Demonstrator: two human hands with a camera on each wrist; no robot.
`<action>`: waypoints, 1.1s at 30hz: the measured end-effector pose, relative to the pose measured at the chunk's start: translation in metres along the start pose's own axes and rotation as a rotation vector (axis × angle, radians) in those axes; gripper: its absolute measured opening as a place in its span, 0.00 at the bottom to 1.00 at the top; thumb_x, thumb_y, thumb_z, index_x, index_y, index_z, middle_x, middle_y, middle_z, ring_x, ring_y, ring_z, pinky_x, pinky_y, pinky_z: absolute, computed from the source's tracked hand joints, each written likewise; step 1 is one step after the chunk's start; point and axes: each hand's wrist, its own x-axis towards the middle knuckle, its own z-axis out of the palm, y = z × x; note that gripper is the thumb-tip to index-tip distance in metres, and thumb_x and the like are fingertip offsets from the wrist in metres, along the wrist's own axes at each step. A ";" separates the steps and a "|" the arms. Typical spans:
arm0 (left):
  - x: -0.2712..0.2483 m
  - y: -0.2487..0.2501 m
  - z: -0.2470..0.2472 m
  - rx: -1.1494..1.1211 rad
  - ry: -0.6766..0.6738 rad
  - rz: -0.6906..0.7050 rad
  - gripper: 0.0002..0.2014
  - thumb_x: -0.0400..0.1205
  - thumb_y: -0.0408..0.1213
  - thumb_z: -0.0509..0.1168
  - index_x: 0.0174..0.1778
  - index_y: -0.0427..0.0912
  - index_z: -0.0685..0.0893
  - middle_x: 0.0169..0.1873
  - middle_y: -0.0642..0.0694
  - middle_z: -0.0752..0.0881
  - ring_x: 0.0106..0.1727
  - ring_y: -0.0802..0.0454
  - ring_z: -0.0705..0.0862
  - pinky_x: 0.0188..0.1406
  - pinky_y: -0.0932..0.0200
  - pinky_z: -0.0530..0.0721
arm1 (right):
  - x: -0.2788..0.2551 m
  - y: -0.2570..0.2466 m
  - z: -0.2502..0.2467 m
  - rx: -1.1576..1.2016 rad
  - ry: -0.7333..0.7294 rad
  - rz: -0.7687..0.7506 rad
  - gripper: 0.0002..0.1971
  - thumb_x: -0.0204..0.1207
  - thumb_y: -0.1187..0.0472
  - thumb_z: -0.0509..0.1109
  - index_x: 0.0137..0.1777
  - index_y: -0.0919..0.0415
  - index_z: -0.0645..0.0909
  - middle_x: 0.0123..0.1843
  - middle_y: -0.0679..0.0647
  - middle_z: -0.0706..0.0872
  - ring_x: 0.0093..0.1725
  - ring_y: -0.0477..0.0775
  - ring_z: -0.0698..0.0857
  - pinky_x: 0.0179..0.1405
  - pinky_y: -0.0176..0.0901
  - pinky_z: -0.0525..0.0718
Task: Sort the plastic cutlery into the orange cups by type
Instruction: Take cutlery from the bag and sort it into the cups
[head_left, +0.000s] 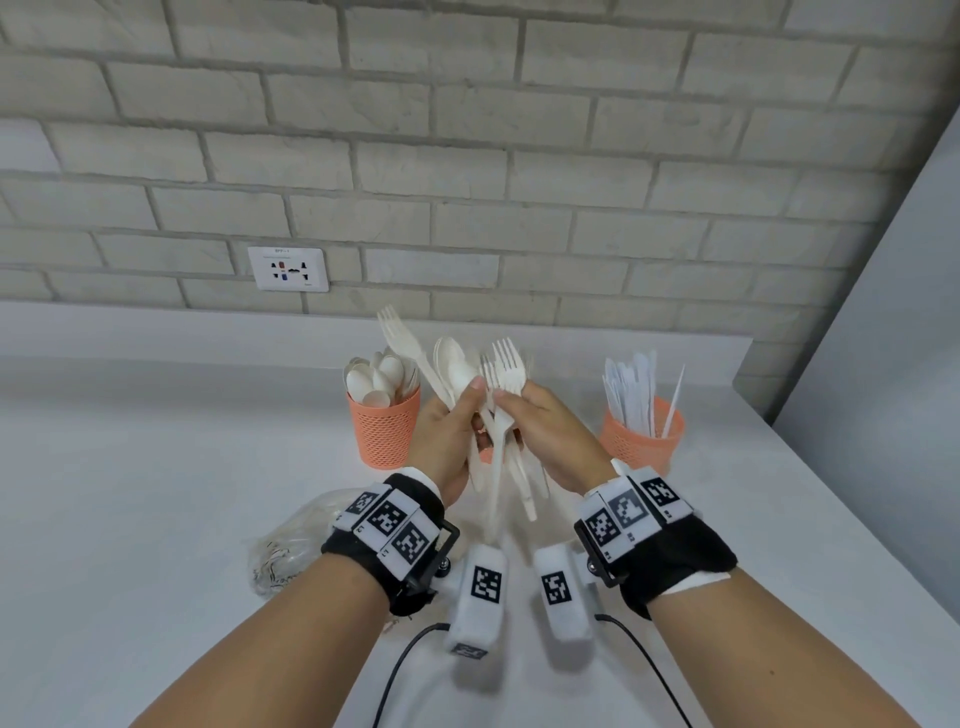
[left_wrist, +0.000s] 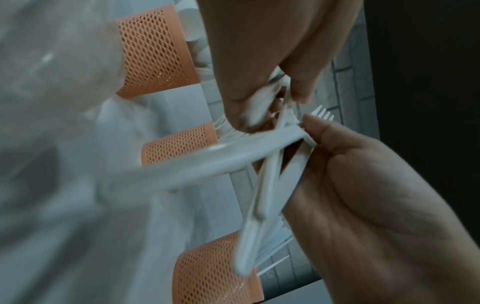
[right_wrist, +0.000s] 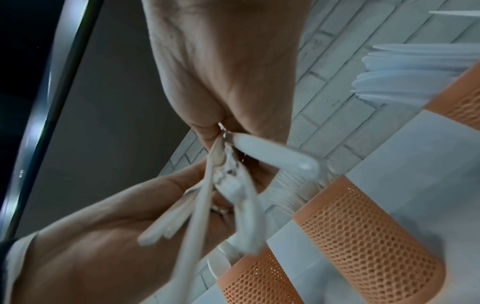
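My left hand grips a mixed bundle of white plastic forks and spoons, heads up and handles hanging down. My right hand pinches the forks of that bundle just below their tines. Three orange mesh cups stand behind my hands. The left cup holds spoons and the right cup holds knives. The middle cup holds forks and is almost hidden by my hands in the head view. In the wrist views the handles cross between my left hand and my right hand.
A crumpled clear plastic bag lies on the white counter beside my left wrist. Brick wall with a socket plate runs behind the cups. A grey panel closes the right side. Cables hang from my wrists.
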 end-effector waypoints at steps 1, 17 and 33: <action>0.001 0.001 -0.002 -0.018 0.017 -0.004 0.13 0.85 0.37 0.59 0.57 0.32 0.81 0.33 0.41 0.88 0.32 0.50 0.89 0.31 0.55 0.88 | 0.000 0.000 -0.001 -0.016 0.018 0.003 0.17 0.83 0.57 0.57 0.59 0.71 0.77 0.52 0.71 0.86 0.52 0.71 0.86 0.59 0.68 0.81; -0.001 -0.012 -0.005 0.653 0.134 0.223 0.09 0.82 0.30 0.60 0.57 0.38 0.70 0.32 0.41 0.76 0.26 0.52 0.75 0.26 0.60 0.79 | 0.009 -0.035 0.029 -0.157 0.218 -0.354 0.18 0.64 0.59 0.81 0.54 0.56 0.82 0.41 0.41 0.86 0.42 0.38 0.85 0.44 0.26 0.82; -0.001 -0.016 -0.016 0.711 0.171 0.225 0.06 0.84 0.39 0.59 0.55 0.48 0.72 0.41 0.42 0.81 0.41 0.41 0.79 0.46 0.45 0.80 | 0.035 -0.064 -0.001 0.262 0.397 -0.432 0.06 0.85 0.60 0.57 0.51 0.52 0.76 0.42 0.50 0.85 0.40 0.46 0.86 0.47 0.44 0.86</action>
